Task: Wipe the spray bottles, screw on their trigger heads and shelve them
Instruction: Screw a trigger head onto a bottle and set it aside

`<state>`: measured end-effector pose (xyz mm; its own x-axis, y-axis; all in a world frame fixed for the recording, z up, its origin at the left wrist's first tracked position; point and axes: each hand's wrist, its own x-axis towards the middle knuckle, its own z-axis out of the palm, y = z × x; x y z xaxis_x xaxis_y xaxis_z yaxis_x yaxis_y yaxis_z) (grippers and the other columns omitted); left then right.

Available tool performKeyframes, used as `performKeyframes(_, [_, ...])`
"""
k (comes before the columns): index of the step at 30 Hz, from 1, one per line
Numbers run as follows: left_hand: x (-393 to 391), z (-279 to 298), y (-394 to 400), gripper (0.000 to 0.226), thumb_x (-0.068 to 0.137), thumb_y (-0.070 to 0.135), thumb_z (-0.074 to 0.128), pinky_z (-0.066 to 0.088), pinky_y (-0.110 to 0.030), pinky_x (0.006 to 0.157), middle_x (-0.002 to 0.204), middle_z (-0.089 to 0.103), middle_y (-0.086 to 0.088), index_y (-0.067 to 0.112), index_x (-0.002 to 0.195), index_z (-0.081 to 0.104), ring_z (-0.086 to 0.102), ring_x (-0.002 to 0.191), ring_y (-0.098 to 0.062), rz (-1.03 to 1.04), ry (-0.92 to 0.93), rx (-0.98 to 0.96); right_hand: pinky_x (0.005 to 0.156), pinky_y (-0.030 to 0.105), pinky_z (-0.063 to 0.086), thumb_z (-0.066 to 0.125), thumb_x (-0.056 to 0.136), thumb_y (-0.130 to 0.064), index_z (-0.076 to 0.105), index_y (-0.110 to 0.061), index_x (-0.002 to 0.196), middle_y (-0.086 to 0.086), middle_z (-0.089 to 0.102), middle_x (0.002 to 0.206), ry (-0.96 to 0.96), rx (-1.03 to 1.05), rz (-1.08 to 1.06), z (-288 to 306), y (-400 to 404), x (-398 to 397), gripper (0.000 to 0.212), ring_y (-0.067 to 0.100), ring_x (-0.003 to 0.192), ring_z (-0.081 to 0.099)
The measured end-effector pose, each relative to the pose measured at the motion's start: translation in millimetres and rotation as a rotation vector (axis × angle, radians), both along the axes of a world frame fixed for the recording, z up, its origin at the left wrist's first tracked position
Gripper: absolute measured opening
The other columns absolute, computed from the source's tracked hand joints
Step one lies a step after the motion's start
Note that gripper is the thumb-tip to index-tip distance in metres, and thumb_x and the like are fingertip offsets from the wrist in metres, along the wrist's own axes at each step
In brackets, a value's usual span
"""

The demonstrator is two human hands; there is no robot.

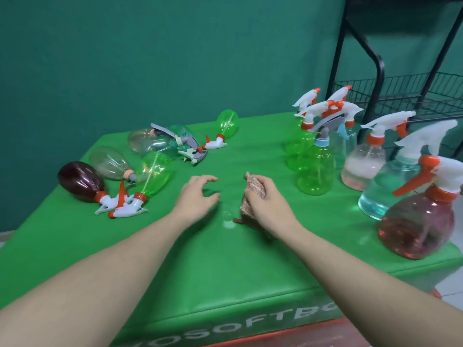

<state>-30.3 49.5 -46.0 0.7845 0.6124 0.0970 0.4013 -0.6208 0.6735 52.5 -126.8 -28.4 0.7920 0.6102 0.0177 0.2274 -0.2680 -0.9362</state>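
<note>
- Head view: right hand (265, 196), fingers curled round a brown cloth (253, 194).
- Left hand (198, 194): fingers loosely spread, empty, above the green counter (225, 271).
- Lying spray bottles (152, 174) left; upright ones (315, 169) right, near wire shelf (400, 96).
- Advice: grip a lying bottle by its body, wipe all round.

Two bare forearms reach in from about seven and five o'clock, with no sleeves, watch or rings showing. The left hand (198, 196) and right hand (265, 201) are ungloved, slender-fingered, with short nails.
</note>
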Motion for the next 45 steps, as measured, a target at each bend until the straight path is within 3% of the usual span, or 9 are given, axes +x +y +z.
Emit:
performKeyframes(6, [-14.6,9.6,55.6,0.066,0.093,0.039,0.07,-0.004,-0.064,0.122,0.167,0.021,0.004,0.041,0.151,0.04,0.004,0.157,-0.02,0.103,0.275,0.513,0.05,0.002,0.036,0.051,0.102,-0.026,0.047,-0.029,0.136,-0.022,0.056,0.09,-0.036,-0.043,0.063,-1.2,48.5,8.0,0.034,-0.018,0.056,0.056])
performKeyframes(11, [-30.1,6.5,92.9,0.086,0.088,0.036,0.077,0.003,-0.078,0.116,0.17,-0.007,0.007,0.049,0.156,0.027,-0.015,0.157,-0.033,0.247,0.443,0.483,0.049,0.001,0.036,0.05,0.103,-0.025,0.046,-0.026,0.137,-0.025,0.053,0.089,-0.054,-0.055,0.103,-6.8,77.5,10.3,0.035,-0.025,0.054,0.052])
performKeyframes(14, [-35.4,5.8,100.5,0.09,0.09,0.013,0.072,0.055,-0.052,0.096,0.169,-0.015,0.012,0.048,0.158,0.025,0.003,0.154,-0.045,0.256,0.404,0.423,0.049,0.001,0.035,0.051,0.102,-0.028,0.046,-0.029,0.137,-0.027,0.053,0.089,-0.069,-0.066,0.104,-10.1,84.5,8.5,0.036,-0.022,0.057,0.053])
performKeyframes(17, [-36.6,1.9,102.1,0.103,0.085,-0.008,0.06,0.036,-0.022,0.048,0.169,-0.013,0.014,0.052,0.158,0.021,0.017,0.148,-0.047,0.274,0.399,0.441,0.049,0.0,0.035,0.051,0.102,-0.027,0.047,-0.029,0.135,-0.026,0.054,0.088,-0.058,-0.06,0.102,-12.3,84.8,6.7,0.034,-0.023,0.057,0.053])
performKeyframes(23, [-43.0,10.9,86.3,0.093,0.088,0.02,0.075,0.052,-0.032,0.062,0.167,0.003,0.003,0.055,0.156,0.023,0.029,0.14,-0.045,0.263,0.385,0.45,0.048,0.002,0.037,0.051,0.102,-0.028,0.046,-0.029,0.138,-0.023,0.056,0.089,-0.043,-0.061,0.105,-11.5,70.9,-6.5,0.036,-0.023,0.056,0.053])
performKeyframes(29, [-56.3,22.5,43.6,0.092,0.087,0.043,0.077,0.043,-0.024,0.048,0.167,0.0,0.003,0.057,0.156,0.018,0.044,0.131,-0.036,0.198,0.442,0.432,0.048,0.001,0.036,0.051,0.102,-0.026,0.046,-0.025,0.14,-0.024,0.055,0.089,-0.027,-0.05,0.113,-6.9,47.7,-28.0,0.038,-0.024,0.054,0.052])
performKeyframes(32, [-67.4,24.8,18.7,0.091,0.088,0.052,0.073,0.045,-0.026,0.051,0.167,-0.002,-0.001,0.053,0.158,0.016,0.059,0.104,-0.026,0.152,0.45,0.428,0.05,-0.001,0.034,0.051,0.103,-0.024,0.046,-0.024,0.139,-0.025,0.051,0.087,-0.038,-0.045,0.122,-4.0,32.4,-40.7,0.037,-0.027,0.054,0.05])
performKeyframes(38, [-87.5,32.5,-25.6,0.09,0.093,0.05,0.068,0.039,-0.023,0.045,0.17,-0.007,0.001,0.028,0.163,0.017,0.057,0.067,-0.012,0.109,0.443,0.431,0.064,0.021,0.039,0.051,0.102,-0.031,0.046,-0.028,0.139,-0.019,0.056,0.092,-0.079,-0.065,0.116,-0.4,1.1,-60.7,0.038,-0.008,0.074,0.053])
performKeyframes(45, [-98.6,46.6,-47.4,0.062,0.107,0.035,0.039,0.046,-0.025,0.052,0.173,0.002,0.0,0.034,0.164,0.016,0.059,0.077,-0.014,0.03,0.408,0.39,0.056,0.006,0.032,0.05,0.102,-0.031,0.044,-0.029,0.14,-0.012,0.059,0.098,-0.086,-0.085,0.096,1.3,-31.5,-71.0,0.038,-0.014,0.073,0.048])
